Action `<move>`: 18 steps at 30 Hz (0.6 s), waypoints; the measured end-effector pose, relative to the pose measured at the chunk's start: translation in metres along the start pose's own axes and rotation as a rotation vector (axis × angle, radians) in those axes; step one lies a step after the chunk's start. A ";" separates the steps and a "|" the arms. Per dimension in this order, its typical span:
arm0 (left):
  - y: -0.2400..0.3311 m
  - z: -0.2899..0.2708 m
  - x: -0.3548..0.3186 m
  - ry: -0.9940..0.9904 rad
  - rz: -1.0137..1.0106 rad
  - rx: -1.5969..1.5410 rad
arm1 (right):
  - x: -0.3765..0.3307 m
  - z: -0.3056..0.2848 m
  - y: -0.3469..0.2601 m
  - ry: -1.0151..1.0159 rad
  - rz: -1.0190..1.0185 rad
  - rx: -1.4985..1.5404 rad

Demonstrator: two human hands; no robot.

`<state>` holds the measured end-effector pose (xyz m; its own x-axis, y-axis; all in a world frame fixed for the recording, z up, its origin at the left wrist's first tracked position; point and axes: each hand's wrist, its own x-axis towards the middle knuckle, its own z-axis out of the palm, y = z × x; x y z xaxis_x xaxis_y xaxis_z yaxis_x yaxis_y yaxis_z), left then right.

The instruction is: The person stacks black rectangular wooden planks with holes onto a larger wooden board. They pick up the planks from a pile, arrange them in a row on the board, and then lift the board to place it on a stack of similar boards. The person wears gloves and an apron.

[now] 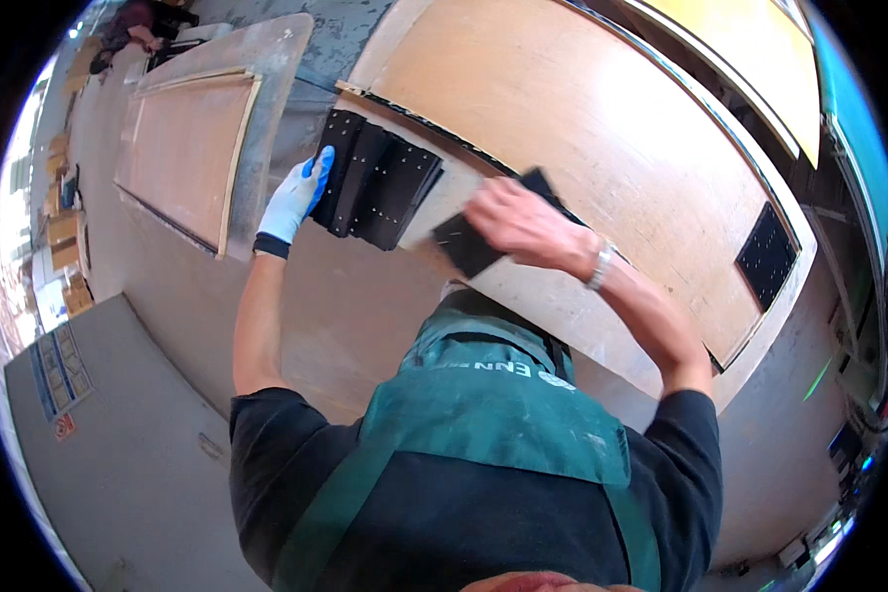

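My left hand (299,194), in a white glove with blue fingers, grips the left edge of a fanned stack of black panels (373,178) dotted with small pale spots or holes. The stack lies at the near left side of a large wooden board. My bare right hand (523,219), with a band on the wrist, holds a loose black rectangular panel (474,247) just right of the stack. Motion blurs this hand and panel slightly, and the fingers' undersides are hidden. Another black dotted panel (768,257) lies flat at the board's far right corner.
The large wooden board (562,109) has dark-edged strips along its sides. A smaller framed board (187,158) stands on a pale table to the left. A grey cabinet (118,434) is at the lower left. At the upper left is another person (138,28).
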<state>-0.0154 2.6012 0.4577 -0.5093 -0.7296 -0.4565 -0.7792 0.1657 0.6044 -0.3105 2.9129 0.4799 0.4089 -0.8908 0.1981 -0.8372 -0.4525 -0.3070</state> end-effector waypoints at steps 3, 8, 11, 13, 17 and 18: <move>0.040 -0.002 -0.012 -0.019 -0.046 0.082 | 0.089 0.018 -0.002 0.026 -0.226 -0.049; 0.042 0.001 -0.016 0.036 0.044 0.111 | 0.148 0.042 0.002 -0.030 -0.369 -0.125; 0.039 -0.002 -0.019 0.067 0.113 0.178 | 0.155 0.045 0.004 -0.008 -0.411 -0.159; 0.026 0.000 -0.016 0.113 0.154 0.176 | 0.159 0.046 0.004 0.045 -0.434 -0.200; 0.050 -0.006 -0.024 0.045 0.001 0.101 | 0.156 0.040 0.009 0.123 -0.487 -0.344; 0.046 -0.006 -0.022 0.040 -0.003 0.042 | 0.156 0.038 0.008 0.090 -0.489 -0.287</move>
<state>-0.0380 2.6211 0.4995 -0.4923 -0.7559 -0.4316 -0.7960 0.1905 0.5745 -0.2402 2.7685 0.4733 0.7516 -0.5678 0.3358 -0.6284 -0.7711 0.1026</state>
